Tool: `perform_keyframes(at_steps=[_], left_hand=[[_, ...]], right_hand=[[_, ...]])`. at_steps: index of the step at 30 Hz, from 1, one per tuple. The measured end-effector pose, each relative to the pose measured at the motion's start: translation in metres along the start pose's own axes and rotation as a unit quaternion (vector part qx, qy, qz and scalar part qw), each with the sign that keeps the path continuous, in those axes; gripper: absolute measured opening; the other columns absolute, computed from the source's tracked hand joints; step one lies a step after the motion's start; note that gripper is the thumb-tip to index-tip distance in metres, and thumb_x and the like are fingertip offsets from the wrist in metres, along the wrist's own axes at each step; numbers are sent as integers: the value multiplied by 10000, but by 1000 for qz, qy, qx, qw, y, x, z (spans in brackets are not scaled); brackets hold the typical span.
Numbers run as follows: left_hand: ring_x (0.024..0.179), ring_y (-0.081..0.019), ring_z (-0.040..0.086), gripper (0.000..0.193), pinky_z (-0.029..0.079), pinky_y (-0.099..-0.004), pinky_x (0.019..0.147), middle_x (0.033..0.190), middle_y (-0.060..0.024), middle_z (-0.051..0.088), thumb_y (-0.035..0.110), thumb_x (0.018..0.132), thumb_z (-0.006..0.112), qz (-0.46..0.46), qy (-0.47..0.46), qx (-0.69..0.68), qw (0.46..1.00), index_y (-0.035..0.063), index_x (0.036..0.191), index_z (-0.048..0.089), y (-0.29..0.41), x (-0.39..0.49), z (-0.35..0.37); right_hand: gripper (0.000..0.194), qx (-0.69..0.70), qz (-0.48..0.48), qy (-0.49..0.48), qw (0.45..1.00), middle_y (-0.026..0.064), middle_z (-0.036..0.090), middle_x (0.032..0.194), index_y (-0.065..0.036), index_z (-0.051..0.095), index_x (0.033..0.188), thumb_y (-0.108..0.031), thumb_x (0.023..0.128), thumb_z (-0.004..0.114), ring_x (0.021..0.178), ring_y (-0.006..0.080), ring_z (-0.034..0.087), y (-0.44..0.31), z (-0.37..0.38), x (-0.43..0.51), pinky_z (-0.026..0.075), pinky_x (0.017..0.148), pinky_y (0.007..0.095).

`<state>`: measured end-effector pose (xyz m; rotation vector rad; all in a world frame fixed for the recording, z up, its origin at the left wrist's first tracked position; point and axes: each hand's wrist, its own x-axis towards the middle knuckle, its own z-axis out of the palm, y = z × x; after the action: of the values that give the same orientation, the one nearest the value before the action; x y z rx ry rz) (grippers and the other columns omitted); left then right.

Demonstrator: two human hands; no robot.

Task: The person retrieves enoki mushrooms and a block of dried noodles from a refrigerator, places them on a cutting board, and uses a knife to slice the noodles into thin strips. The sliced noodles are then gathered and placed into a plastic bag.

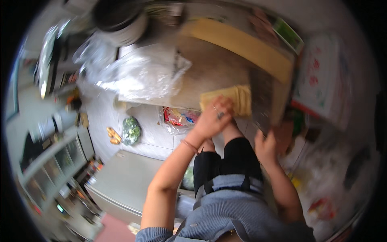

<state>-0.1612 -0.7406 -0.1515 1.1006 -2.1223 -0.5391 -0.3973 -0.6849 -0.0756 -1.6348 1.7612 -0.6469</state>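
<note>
My left hand (218, 114), with a ring and a bracelet at the wrist, rests on a folded stack of yellow sheets (242, 98) at the front edge of a brown work surface (216, 71). The fingers curl down over the stack. Its right end looks divided into narrow parallel bands. My right hand (266, 146) is blurred, just right of the stack and near the surface's front right corner. A grey, blade-like shape (262, 99) stretches away above it, also smeared. Whether my right hand grips it I cannot tell.
Clear plastic bags (142, 74) cover the surface's left part, near a dark-lidded pot (121, 22). A yellowish raised board (239, 39) borders the back. Below lie a bag of green vegetables (131, 130) and an open box (181, 116). A white carton (317, 75) stands right.
</note>
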Motion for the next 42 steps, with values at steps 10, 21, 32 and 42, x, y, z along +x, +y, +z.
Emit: perform_keyframes(at_steps=[10, 21, 32, 42], left_hand=[[1279, -335, 567, 242, 392, -572, 1140, 1250, -133, 646, 70, 816, 667, -311, 208, 267, 888, 46, 1056, 664, 152, -262, -81], [1274, -299, 537, 243, 396, -534, 1137, 1243, -94, 642, 51, 823, 718, -616, 289, 515, 521, 52, 1064, 688, 475, -607, -130], [1356, -311, 471, 239, 347, -538, 1167, 1319, -91, 603, 96, 841, 700, -528, 315, 381, 691, 84, 1080, 690, 399, -598, -129], [1420, -373, 397, 332, 268, -598, 1183, 1414, -138, 509, 108, 827, 705, -406, 187, 200, 872, 115, 1153, 640, 208, -398, -115]], right_hand=[[324, 3, -158, -244, 957, 125, 643, 755, 104, 584, 1218, -136, 1005, 544, 593, 235, 612, -24, 22, 0, 499, 575, 380], [440, -26, -212, -418, 883, 300, 670, 1092, 65, 633, 1189, -283, 925, 684, 989, 369, 667, -159, 123, -259, 527, 877, 477], [104, 205, -22, -498, 842, 18, 534, 608, -26, 550, 1085, -103, 1020, 527, 418, 86, 463, -155, 150, -370, 367, 370, 246], [116, 280, 81, -115, 950, 22, 524, 646, -4, 539, 1106, -78, 1018, 540, 472, 96, 485, -37, 44, -233, 423, 441, 258]])
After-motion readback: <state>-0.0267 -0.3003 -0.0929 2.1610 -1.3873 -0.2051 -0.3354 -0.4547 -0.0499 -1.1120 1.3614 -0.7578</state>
